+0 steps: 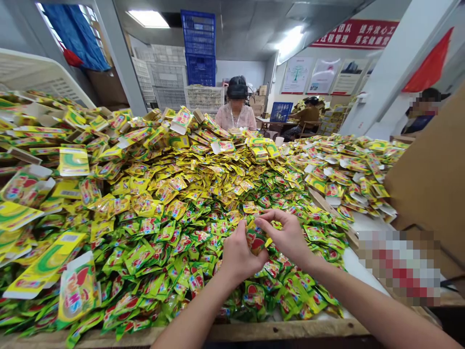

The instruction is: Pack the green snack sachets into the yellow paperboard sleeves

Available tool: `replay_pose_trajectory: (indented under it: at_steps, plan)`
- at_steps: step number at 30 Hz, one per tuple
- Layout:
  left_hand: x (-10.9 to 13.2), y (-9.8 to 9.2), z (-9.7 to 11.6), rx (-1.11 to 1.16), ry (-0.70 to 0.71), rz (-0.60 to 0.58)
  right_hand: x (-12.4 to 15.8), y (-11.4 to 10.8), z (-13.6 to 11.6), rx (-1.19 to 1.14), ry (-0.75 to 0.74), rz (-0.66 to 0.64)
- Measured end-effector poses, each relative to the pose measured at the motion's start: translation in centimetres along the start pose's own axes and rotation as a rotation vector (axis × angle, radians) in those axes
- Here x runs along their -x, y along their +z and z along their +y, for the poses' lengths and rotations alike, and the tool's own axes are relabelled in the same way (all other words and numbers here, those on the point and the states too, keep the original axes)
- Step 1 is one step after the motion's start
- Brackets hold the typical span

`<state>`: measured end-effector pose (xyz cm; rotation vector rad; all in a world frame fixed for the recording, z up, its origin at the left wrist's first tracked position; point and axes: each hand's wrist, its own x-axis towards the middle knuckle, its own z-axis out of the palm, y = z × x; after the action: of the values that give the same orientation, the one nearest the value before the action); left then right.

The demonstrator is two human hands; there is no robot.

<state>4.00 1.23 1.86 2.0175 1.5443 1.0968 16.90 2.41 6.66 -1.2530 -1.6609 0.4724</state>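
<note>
My left hand [241, 254] and my right hand [286, 237] meet low in the middle of the view, above a huge heap of small green-and-yellow foil sachets [174, 232]. Between them is a green sachet [256, 238] with a red printed shape, held by the fingers of both hands. Its lower part shows between my hands, and my fingers cover the rest. Flat yellow printed cartons [72, 162] lie among the sachets, with larger ones along the left side. More sachets and cartons form a second pile [345, 169] to the right.
A wooden table edge [218, 333] runs along the bottom. A tall brown cardboard sheet [428, 179] stands at the right, beside a pixelated patch [399, 266]. Beyond the heap are a seated person [236, 109], other workers, and stacked blue and white plastic crates [198, 53].
</note>
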Motion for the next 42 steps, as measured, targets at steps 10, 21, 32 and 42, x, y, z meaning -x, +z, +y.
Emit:
replay_pose_trajectory:
  at_steps: [10,21,32,42]
  plan:
    - [-0.2,-0.8,-0.3,-0.021,0.081,0.082,0.7,-0.2,-0.7,0.109,-0.076,-0.296]
    - [-0.5,-1.3,-0.9,0.009,0.135,-0.005,0.8,0.3,-1.2,0.335,-0.089,-0.513]
    - [-1.0,-1.3,-0.6,0.938,-0.113,-0.123,-0.6,-1.4,0.6,-0.456,0.261,-0.431]
    - [0.2,1.3,-0.2,0.82,-0.183,-0.281,1.5,-2.0,4.8,-0.452,0.457,0.055]
